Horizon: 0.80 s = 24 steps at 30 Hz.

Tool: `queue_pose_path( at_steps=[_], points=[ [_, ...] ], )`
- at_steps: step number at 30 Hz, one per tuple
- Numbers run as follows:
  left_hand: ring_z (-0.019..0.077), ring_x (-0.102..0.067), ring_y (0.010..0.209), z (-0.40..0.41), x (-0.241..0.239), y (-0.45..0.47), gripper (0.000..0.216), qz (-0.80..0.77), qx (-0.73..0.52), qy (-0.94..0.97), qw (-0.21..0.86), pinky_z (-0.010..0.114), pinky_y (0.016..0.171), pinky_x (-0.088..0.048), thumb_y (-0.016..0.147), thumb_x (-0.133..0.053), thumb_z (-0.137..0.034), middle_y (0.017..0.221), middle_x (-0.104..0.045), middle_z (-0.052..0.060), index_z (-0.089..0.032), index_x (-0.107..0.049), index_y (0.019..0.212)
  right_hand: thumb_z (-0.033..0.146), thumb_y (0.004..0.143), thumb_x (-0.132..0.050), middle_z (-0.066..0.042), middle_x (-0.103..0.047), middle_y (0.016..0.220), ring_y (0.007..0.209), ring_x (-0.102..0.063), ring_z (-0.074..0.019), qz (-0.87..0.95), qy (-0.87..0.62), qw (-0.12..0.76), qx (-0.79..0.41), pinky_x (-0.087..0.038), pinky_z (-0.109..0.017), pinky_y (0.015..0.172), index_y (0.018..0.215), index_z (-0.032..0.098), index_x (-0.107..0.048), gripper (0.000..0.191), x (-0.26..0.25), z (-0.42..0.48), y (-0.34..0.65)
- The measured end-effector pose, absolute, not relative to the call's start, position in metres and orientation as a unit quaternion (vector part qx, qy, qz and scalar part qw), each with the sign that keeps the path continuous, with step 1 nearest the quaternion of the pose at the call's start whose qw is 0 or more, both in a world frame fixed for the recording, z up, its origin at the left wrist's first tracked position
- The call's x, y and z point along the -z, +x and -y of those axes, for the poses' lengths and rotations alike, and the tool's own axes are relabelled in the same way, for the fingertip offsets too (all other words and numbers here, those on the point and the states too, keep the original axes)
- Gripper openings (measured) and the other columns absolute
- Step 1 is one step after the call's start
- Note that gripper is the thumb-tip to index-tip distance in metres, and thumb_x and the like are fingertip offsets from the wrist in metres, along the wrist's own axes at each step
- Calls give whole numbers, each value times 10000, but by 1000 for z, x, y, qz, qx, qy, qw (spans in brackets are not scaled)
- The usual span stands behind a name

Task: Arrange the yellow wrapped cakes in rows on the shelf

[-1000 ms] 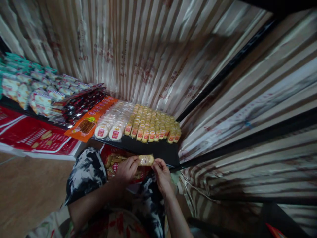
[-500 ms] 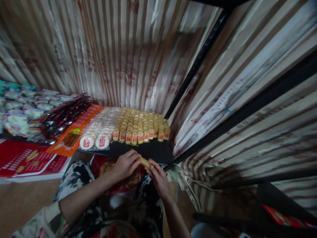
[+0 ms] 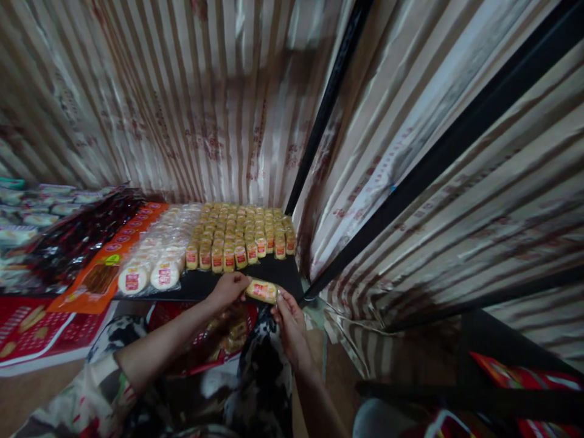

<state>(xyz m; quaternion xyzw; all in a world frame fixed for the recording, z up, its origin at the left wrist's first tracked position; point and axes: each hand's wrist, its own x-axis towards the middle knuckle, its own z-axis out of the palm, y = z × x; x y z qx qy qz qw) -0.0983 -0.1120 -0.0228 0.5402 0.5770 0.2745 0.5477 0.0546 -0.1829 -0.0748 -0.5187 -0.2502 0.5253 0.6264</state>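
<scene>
Between my two hands is a small wrapped snack (image 3: pixel 261 291), yellowish, with a red and white label facing up. My left hand (image 3: pixel 229 289) pinches its left end, and the fingers of my right hand (image 3: pixel 291 316) pinch its right end. Just beyond, rows of similar yellow wrapped snacks (image 3: pixel 237 237) stand on a black shelf (image 3: pixel 269 274), labels facing me. Below my left forearm lies a red bag (image 3: pixel 196 353) with more gold-wrapped pieces in it, partly hidden by the arm.
Left of the rows lie round white wrapped crackers (image 3: pixel 165 275), an orange packet (image 3: pixel 91 280), dark shiny packets (image 3: pixel 77 231) and pale packets (image 3: pixel 50 207). A striped curtain (image 3: pixel 219 109) hangs behind. Black frame bars (image 3: pixel 410 176) slant along the right. Red packets (image 3: pixel 515 371) lie low at the right.
The wrapped snack has been turned so its label now faces up, and my hands hold it by both ends. The view has shifted, so the shelf goods appear further left.
</scene>
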Motion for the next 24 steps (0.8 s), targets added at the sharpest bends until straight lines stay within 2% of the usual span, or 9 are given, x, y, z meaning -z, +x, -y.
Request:
queue_pose_path(
  at_steps=[2, 4, 9, 13, 16, 18, 21, 24],
  points=[
    [55, -419, 348, 117, 28, -90, 228, -572, -296, 435, 629, 158, 411, -313, 817, -513, -302, 416, -540, -31, -143, -538, 654, 410, 676, -678, 17, -649, 815, 636, -566, -92, 234, -521, 645, -508, -448, -196, 570, 996, 247, -609, 365, 75, 176, 53],
    [61, -513, 403, 123, 30, -80, 170, -558, -327, 345, 680, 152, 454, -395, 825, -531, -246, 481, -593, -2, -136, -525, 695, 400, 664, -681, 8, -656, 887, 746, -602, -118, 236, -511, 658, -500, -478, -224, 670, 995, 248, -596, 374, 77, 168, 51],
    [100, -629, 531, 131, 31, -53, 148, -536, -407, 229, 704, 210, 608, -527, 820, -546, -118, 573, -616, 18, -140, -492, 684, 403, 591, -715, -35, -653, 907, 837, -615, -159, 223, -543, 680, -439, -482, -279, 786, 968, 196, -563, 456, 84, 144, 49],
    [73, -614, 550, 127, 39, -31, 143, -521, -446, 229, 690, 206, 645, -535, 820, -519, -90, 601, -585, -15, -145, -491, 691, 408, 632, -673, -63, -652, 936, 846, -617, -171, 268, -549, 677, -411, -478, -302, 799, 1056, 180, -537, 500, 88, 129, 51],
    [66, -598, 551, 122, 47, -17, 87, -525, -441, 261, 679, 190, 604, -521, 817, -514, -111, 639, -577, -17, -141, -505, 736, 399, 698, -600, -79, -631, 1008, 884, -607, -186, 325, -570, 647, -388, -474, -316, 810, 1158, 184, -510, 515, 89, 119, 58],
    [59, -580, 533, 117, 52, -10, 44, -543, -430, 286, 662, 176, 554, -500, 822, -484, -103, 695, -581, -5, -131, -517, 831, 392, 718, -570, -85, -602, 1059, 929, -587, -201, 365, -604, 620, -342, -465, -326, 829, 1186, 195, -518, 510, 90, 112, 65],
    [38, -547, 526, 109, 58, -7, 223, -586, -423, 333, 605, 149, 473, -451, 816, -433, -64, 904, -591, 57, -123, -492, 1023, 373, 728, -550, -95, -561, 1086, 992, -544, -220, 422, -652, 578, -250, -433, -337, 877, 1164, 198, -566, 470, 91, 98, 76],
    [60, -581, 666, 98, 62, -10, 312, -601, -433, 395, 543, 144, 486, -463, 806, -440, -67, 1156, -527, 114, -148, -477, 1105, 355, 739, -530, -92, -547, 1067, 962, -548, -211, 464, -657, 548, -227, -429, -331, 868, 1160, 202, -569, 449, 92, 85, 80]
  ],
)
